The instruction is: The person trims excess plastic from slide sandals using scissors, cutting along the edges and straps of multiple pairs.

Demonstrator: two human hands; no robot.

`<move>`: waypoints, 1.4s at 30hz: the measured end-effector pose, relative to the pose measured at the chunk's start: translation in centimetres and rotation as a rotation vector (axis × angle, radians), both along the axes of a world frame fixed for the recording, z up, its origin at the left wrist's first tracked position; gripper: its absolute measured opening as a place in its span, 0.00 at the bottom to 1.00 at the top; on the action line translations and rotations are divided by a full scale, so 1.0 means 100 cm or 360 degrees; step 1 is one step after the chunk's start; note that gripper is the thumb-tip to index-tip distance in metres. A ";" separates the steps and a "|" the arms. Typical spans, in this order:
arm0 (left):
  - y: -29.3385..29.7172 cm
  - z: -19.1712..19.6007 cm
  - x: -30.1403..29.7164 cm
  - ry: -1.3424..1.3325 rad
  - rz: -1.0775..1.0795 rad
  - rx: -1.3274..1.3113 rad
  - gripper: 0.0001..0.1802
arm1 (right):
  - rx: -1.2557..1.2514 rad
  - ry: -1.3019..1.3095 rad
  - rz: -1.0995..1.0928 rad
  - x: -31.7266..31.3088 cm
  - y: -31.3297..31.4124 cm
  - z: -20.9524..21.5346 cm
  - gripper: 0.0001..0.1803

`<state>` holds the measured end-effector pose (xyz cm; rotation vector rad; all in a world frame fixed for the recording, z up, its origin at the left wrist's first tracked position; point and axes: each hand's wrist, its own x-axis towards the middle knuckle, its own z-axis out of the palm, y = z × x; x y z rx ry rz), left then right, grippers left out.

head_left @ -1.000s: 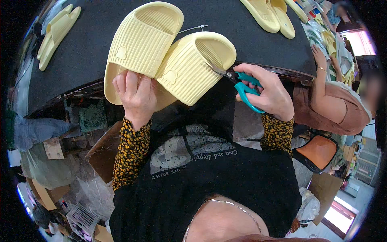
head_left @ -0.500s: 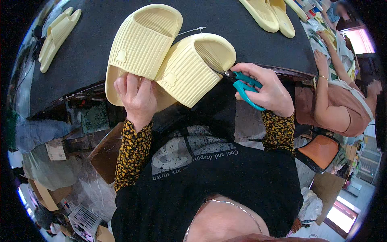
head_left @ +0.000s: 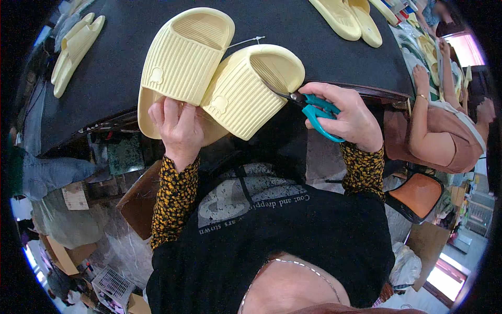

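Note:
Two pale yellow ribbed slide sandals, the left slipper (head_left: pixel 183 60) and the right slipper (head_left: pixel 246 97), lie side by side at the near edge of the dark table. A thin white plastic tag fastener (head_left: pixel 244 41) sticks out between their toe ends. My left hand (head_left: pixel 179 128) is closed on the near end of the left slipper, its fingertips partly hidden under the strap. In my right hand (head_left: pixel 348 112) are scissors with teal handles (head_left: pixel 321 112). Their dark blades rest against the toe opening of the right slipper, the tips inside it.
Another pair of yellow slippers (head_left: pixel 78 49) lies at the table's far left, and more slippers (head_left: pixel 350 21) are at the far right. A co-worker's arm (head_left: pixel 422 112) reaches over the table on the right. An orange-seated chair (head_left: pixel 417 198) stands below, and a cardboard box (head_left: pixel 141 199) is at lower left.
My hands, the slippers and the scissors hold nearly the same place, with only a slight shift of the view. The co-worker's hands on the right have moved a little.

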<state>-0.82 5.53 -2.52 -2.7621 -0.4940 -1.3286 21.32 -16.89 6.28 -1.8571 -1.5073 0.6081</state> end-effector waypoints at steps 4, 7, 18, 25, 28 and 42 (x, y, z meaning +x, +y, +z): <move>0.000 -0.002 0.001 0.0001 -0.0004 -0.0003 0.13 | -0.0027 -0.0038 -0.0017 -0.001 0.000 0.002 0.25; 0.000 -0.002 0.001 0.0001 -0.0003 -0.0001 0.13 | -0.0012 -0.0082 -0.0012 0.000 0.000 -0.001 0.24; -0.003 0.003 0.000 -0.0018 -0.0008 0.0008 0.14 | 0.0153 0.0041 -0.0177 -0.007 0.008 0.004 0.29; -0.009 0.002 -0.003 -0.0038 -0.0114 0.0063 0.11 | 0.0257 -0.0165 -0.0155 -0.013 0.024 0.008 0.27; -0.016 0.003 -0.005 -0.0019 -0.0205 0.0116 0.12 | 0.0202 -0.0260 -0.0181 -0.014 0.025 0.015 0.26; -0.026 0.010 0.002 0.0021 -0.0313 0.0059 0.13 | 0.0391 -0.0151 -0.0242 -0.006 0.021 0.003 0.24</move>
